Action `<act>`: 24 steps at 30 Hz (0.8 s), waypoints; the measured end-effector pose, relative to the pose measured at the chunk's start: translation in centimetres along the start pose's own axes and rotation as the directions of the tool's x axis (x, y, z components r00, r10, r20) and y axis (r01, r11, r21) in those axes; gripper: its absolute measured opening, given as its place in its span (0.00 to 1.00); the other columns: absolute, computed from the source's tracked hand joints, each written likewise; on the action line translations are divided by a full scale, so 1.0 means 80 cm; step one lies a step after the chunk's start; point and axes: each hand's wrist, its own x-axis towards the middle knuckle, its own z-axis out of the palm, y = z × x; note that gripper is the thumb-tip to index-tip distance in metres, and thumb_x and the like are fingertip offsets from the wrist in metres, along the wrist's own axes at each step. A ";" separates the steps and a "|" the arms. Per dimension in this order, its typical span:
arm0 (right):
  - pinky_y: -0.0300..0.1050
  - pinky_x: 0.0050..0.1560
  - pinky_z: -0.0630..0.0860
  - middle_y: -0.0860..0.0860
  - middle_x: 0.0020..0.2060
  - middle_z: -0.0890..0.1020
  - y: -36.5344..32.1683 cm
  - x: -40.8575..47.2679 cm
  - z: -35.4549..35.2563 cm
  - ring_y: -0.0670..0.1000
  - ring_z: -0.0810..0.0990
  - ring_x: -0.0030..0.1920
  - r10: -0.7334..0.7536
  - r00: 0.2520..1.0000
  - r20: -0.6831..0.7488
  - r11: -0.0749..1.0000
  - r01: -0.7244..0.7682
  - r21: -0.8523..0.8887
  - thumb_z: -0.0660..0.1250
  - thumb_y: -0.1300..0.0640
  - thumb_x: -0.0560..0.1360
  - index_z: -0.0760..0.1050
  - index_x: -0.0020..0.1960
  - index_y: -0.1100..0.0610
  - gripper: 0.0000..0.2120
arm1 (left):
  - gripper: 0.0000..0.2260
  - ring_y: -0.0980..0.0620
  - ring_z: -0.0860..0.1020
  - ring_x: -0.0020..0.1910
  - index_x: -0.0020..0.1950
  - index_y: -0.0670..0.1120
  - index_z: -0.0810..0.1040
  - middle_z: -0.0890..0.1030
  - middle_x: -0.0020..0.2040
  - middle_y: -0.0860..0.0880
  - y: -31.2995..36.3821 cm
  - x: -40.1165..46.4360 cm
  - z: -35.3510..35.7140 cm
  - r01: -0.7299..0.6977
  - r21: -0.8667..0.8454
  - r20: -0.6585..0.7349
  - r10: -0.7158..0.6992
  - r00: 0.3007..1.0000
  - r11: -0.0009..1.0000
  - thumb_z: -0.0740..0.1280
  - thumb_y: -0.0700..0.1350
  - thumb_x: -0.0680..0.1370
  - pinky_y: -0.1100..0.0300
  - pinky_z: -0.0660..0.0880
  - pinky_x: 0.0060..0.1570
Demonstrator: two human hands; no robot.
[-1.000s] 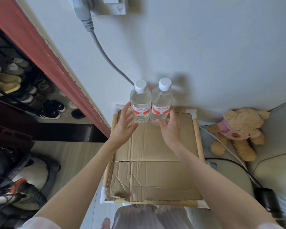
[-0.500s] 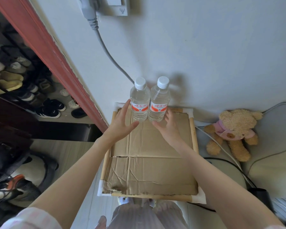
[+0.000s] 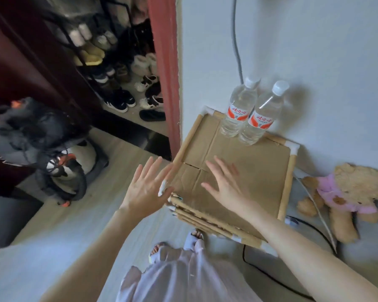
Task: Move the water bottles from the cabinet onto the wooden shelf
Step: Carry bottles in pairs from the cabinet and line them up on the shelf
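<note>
Two clear water bottles with white caps and red-and-white labels stand upright side by side at the far edge of the wooden shelf (image 3: 289,175), against the wall: the left bottle (image 3: 239,110) and the right bottle (image 3: 261,118). Brown cardboard covers the shelf top. My left hand (image 3: 146,188) hovers with fingers spread just off the shelf's near-left corner, holding nothing. My right hand (image 3: 224,184) hovers flat over the cardboard, well short of the bottles, also empty.
A dark red door frame (image 3: 164,68) stands left of the shelf, with a shoe rack (image 3: 118,83) behind it. A dark bag (image 3: 52,153) lies on the floor at left. A teddy bear (image 3: 347,197) and black cables lie right of the shelf.
Both hands have let go of the bottles and drawn back toward me. The view has swung to the left, so the bottles now sit at upper right.
</note>
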 end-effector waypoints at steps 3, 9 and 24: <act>0.57 0.71 0.52 0.57 0.72 0.61 -0.058 0.017 0.006 0.57 0.58 0.72 -0.181 0.983 0.009 0.983 0.181 0.012 0.58 0.42 0.74 0.60 0.71 0.53 0.29 | 0.27 0.40 0.60 0.71 0.70 0.49 0.62 0.65 0.71 0.41 -0.030 -0.062 -0.022 0.141 -0.031 -0.084 -0.143 0.986 0.989 0.65 0.53 0.73 0.39 0.62 0.66; 0.58 0.71 0.55 0.58 0.70 0.65 -0.215 0.000 0.044 0.57 0.61 0.71 -0.532 0.846 0.033 0.846 0.531 0.044 0.54 0.41 0.74 0.62 0.70 0.54 0.29 | 0.25 0.40 0.59 0.71 0.70 0.48 0.63 0.65 0.71 0.41 -0.065 -0.248 -0.042 0.465 -0.155 -0.224 -0.489 0.843 0.872 0.61 0.55 0.76 0.42 0.59 0.68; 0.63 0.65 0.59 0.61 0.65 0.72 -0.673 -0.287 0.248 0.62 0.70 0.66 -0.949 0.122 0.290 0.205 0.939 0.276 0.55 0.41 0.71 0.68 0.66 0.57 0.29 | 0.26 0.40 0.62 0.70 0.68 0.48 0.65 0.67 0.69 0.41 -0.057 -0.807 -0.023 0.913 -0.401 -0.252 -0.967 -0.030 0.076 0.55 0.58 0.73 0.42 0.60 0.66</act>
